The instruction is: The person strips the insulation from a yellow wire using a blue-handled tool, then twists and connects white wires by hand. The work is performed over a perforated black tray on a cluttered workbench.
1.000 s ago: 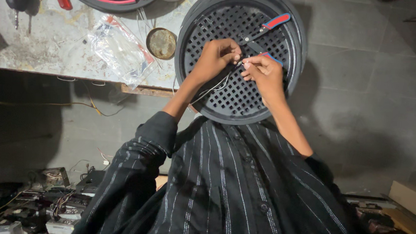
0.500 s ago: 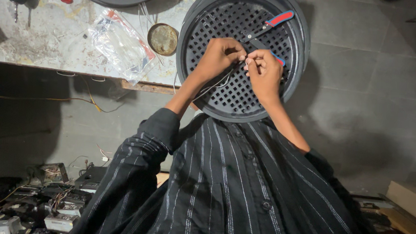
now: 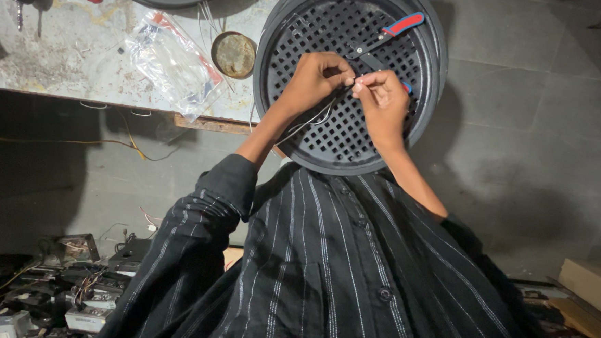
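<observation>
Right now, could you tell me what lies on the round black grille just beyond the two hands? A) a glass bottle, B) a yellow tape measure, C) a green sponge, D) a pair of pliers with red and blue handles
D: the pliers with red and blue handles lie on the round black grille, just past the left hand and right hand, which pinch a thin wire.

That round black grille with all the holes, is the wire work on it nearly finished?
Hard to say. Both hands, left hand and right hand, pinch a thin wire together over the round grille. The red and blue pliers lie on the grille, unused. The wire's loose length hangs free, so more seems left.
</observation>
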